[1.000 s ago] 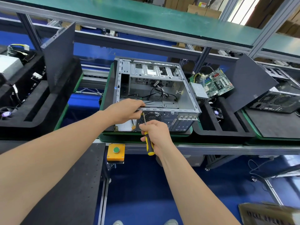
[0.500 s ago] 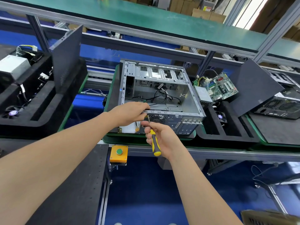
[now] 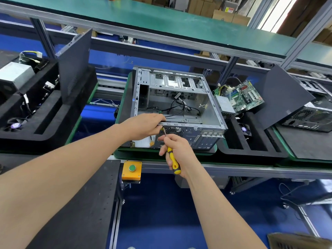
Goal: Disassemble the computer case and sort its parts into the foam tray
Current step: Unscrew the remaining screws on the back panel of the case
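orange button box (image 3: 131, 170): nearest item, green button on top, fixed to the bench edge.

right hand (image 3: 177, 150): clenched round the screwdriver (image 3: 173, 164), yellow-and-black handle in the palm, shaft angled up and away, tip just under the near top rail of the case, beside the left fingertips.

left hand (image 3: 143, 125): grasps that same near rail, fingers curled over its edge, steadying the frame.

computer case (image 3: 193, 115): lies on its side on a green pallet directly ahead, open face up, mostly stripped; only loose black cables (image 3: 179, 106) and the drive cage seen inside.

foam tray (image 3: 233, 151): just right of the case, already holds a small fan (image 3: 244, 129), power supply (image 3: 224, 105), motherboard (image 3: 247, 96) and a dark side panel (image 3: 282, 97) leaning at the back.

step in hand, as judged: late stage, undoing a screw at the rear upper edge; screw head itself too small to make out.

next move, as judged: seat the tip squarely, turn while keeping the rail braced, catch the screw, then lift the freed part over to an open slot in the tray.
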A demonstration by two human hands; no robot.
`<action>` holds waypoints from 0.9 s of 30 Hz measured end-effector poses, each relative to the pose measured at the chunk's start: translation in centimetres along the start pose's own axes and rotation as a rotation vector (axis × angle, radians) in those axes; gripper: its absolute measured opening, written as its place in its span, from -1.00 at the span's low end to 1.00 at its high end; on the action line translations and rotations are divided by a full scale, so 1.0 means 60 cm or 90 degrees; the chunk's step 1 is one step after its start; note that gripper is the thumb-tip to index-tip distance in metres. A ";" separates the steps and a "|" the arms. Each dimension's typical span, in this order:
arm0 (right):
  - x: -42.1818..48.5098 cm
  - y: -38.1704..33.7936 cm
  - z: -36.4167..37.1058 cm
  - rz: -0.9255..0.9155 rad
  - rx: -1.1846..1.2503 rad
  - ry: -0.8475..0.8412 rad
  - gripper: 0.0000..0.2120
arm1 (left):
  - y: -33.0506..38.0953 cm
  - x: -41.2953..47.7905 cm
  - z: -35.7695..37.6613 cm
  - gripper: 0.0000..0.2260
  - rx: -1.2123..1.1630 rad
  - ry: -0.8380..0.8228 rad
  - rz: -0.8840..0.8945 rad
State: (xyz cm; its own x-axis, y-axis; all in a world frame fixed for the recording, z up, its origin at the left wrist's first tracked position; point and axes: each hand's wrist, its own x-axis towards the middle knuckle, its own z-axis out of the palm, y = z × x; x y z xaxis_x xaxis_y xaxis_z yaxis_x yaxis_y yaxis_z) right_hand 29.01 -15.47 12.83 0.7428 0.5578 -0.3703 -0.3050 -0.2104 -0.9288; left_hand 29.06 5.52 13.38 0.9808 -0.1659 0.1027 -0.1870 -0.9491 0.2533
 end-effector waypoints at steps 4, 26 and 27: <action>-0.003 -0.011 0.023 -0.126 -0.588 0.233 -0.85 | 0.001 0.000 0.000 -0.67 0.008 -0.011 0.003; 0.013 0.016 -0.014 0.226 0.791 -0.277 -0.76 | 0.004 -0.002 0.000 -0.70 0.006 0.014 0.011; 0.013 0.017 -0.011 0.215 0.798 -0.281 -0.75 | 0.003 -0.002 0.001 -0.70 0.007 0.017 0.010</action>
State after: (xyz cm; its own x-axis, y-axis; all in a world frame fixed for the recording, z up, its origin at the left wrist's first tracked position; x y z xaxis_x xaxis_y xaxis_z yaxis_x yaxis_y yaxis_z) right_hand 29.66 -15.76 11.58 0.3475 0.8812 -0.3206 -0.9366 0.3429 -0.0728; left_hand 28.93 5.35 13.38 0.9759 -0.1735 0.1321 -0.2015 -0.9493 0.2415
